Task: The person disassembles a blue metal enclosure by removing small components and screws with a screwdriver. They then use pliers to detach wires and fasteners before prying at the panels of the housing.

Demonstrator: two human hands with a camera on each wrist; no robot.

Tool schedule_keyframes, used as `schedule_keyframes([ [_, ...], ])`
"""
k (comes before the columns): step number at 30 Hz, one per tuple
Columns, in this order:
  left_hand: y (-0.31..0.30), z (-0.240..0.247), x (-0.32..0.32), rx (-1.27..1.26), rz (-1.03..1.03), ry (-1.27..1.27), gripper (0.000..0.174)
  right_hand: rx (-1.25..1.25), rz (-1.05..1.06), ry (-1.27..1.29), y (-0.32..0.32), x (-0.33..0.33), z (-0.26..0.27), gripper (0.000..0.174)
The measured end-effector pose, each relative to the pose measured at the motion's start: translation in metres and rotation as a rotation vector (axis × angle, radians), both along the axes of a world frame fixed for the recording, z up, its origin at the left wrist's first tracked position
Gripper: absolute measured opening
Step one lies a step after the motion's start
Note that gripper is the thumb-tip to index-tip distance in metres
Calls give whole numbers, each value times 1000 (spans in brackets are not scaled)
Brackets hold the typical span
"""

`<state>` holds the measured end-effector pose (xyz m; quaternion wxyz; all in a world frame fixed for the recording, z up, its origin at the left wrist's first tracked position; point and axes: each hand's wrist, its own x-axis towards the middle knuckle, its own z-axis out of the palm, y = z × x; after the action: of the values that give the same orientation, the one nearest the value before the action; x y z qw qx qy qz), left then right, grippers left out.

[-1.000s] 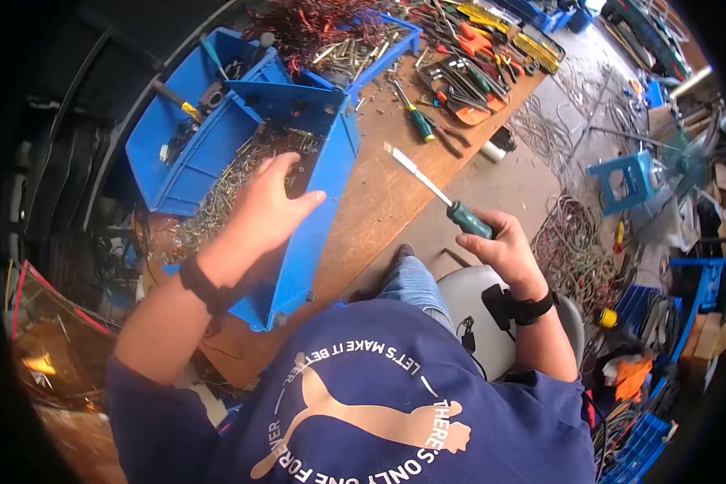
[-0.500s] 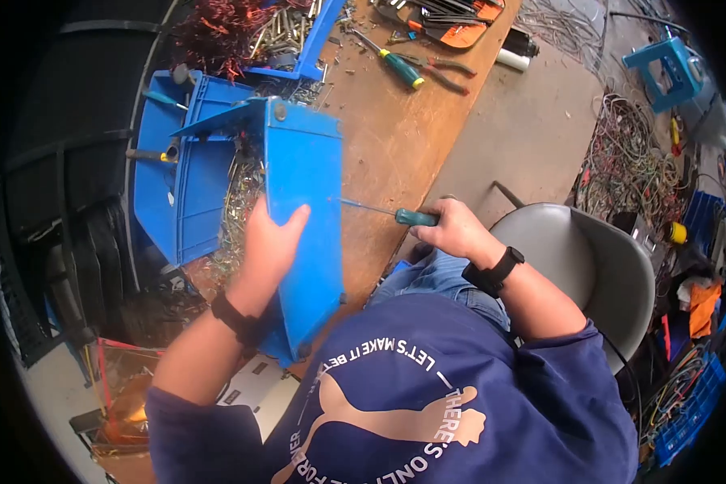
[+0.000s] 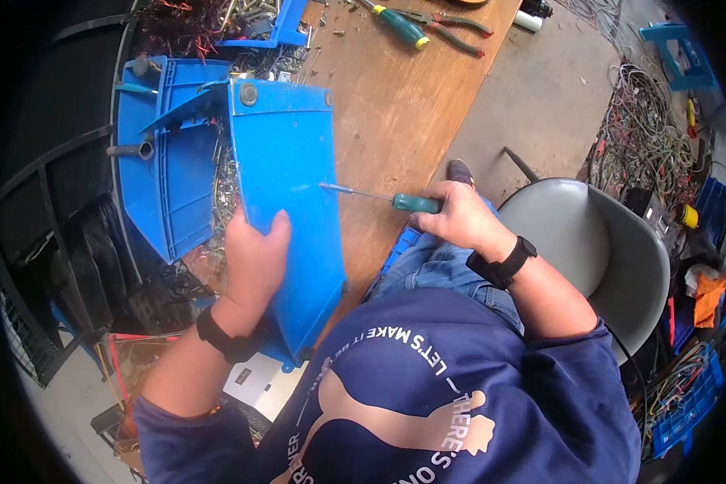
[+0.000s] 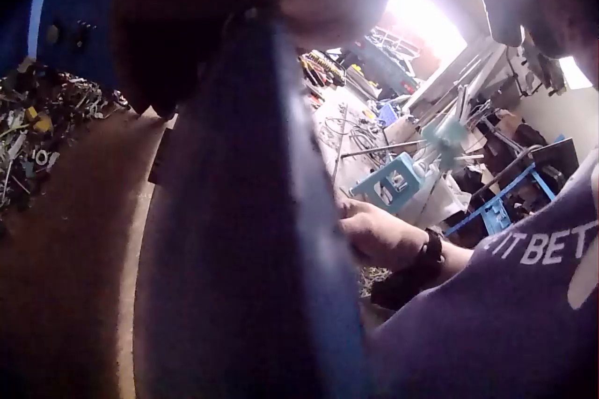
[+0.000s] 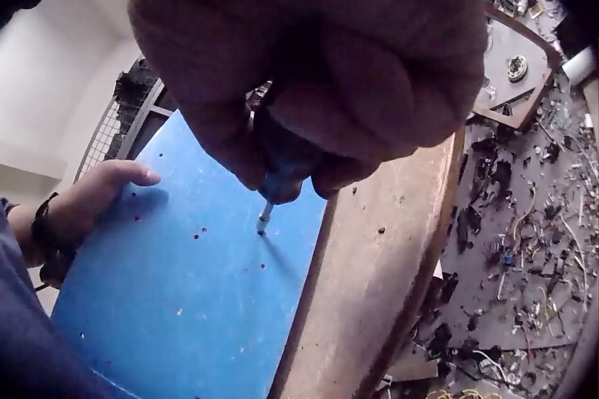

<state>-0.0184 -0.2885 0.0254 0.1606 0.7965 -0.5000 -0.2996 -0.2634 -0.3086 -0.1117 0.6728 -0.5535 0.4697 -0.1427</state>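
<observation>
A blue plastic bin (image 3: pixel 294 153) stands tipped up on the wooden table, a flat panel turned toward the person's right side. My left hand (image 3: pixel 254 256) grips its edge, the thumb lying on the panel and the other fingers hidden behind. My right hand (image 3: pixel 466 218) holds a green-handled screwdriver (image 3: pixel 415 203) by the handle. Its shaft points left, with the tip at the panel's surface. Several small dark holes dot that panel (image 5: pixel 211 277) in the right wrist view, and the screwdriver shaft (image 5: pixel 264 215) ends right at one spot among them.
Behind the tipped bin is another blue bin (image 3: pixel 189 181), with small metal scraps (image 3: pixel 223 181) between them. Pliers (image 3: pixel 452 31) and a second green screwdriver (image 3: pixel 401 28) lie on the wooden table (image 3: pixel 395 105). A grey chair (image 3: pixel 561 234) stands at the right, near tangled wires (image 3: pixel 645 133).
The bin has been tipped so its panel faces right. My left hand has taken hold of its edge. The screwdriver, earlier held away from the bin, has come left to the panel.
</observation>
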Motion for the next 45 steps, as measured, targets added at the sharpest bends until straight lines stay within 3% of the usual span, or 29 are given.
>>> schedule_keyframes([
  [3,0,0,-1,5,0,2,28,-86,8,54,0,1,-1,24],
  [15,0,1,1,-7,-24,-29,26,-116,69,93,-1,2,-4,30],
  [18,1,0,2,-11,-41,-60,25,-308,30,74,2,3,-3,28],
  [24,0,3,1,22,-13,-49,25,-416,39,84,-17,2,-2,26],
  [32,0,4,0,33,8,-88,26,993,-190,-379,-28,-3,-23,21],
  [36,-1,5,-3,58,31,-115,27,1089,-38,-450,-47,-4,-35,23],
  [39,-3,8,-6,77,53,-92,27,796,53,-283,-47,-1,-25,25],
  [44,0,7,0,107,15,-111,27,676,54,-211,-37,0,-30,26],
  [45,0,8,0,115,7,-123,27,555,62,-197,-36,0,-31,26],
])
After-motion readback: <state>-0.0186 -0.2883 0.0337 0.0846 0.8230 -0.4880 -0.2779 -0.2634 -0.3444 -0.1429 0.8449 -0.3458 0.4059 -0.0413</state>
